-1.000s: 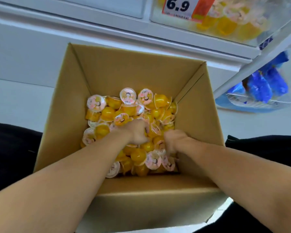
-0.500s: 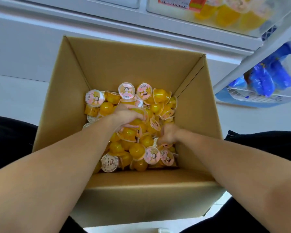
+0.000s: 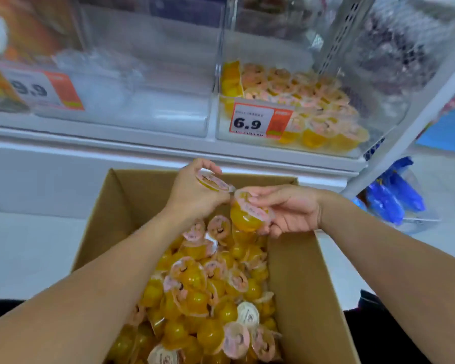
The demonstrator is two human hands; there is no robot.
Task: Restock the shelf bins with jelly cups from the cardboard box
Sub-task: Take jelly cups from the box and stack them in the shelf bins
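Shelf: the clear bin (image 3: 378,143) with the 6.9 tag (image 3: 259,122) sits up and to my right, part full of yellow cups.
Box (image 3: 307,285): open below my arms, a loose heap of cups (image 3: 202,298) inside.
Left hand (image 3: 195,190): fingers curled round one cup (image 3: 212,181), above the box's far edge.
Right hand (image 3: 286,208): fingers pinch another cup (image 3: 248,214), touching my left.
Risk: these look slick and round; my right-hand pinch seems shallow, so a cup could slip back or onto the floor as I reach up.
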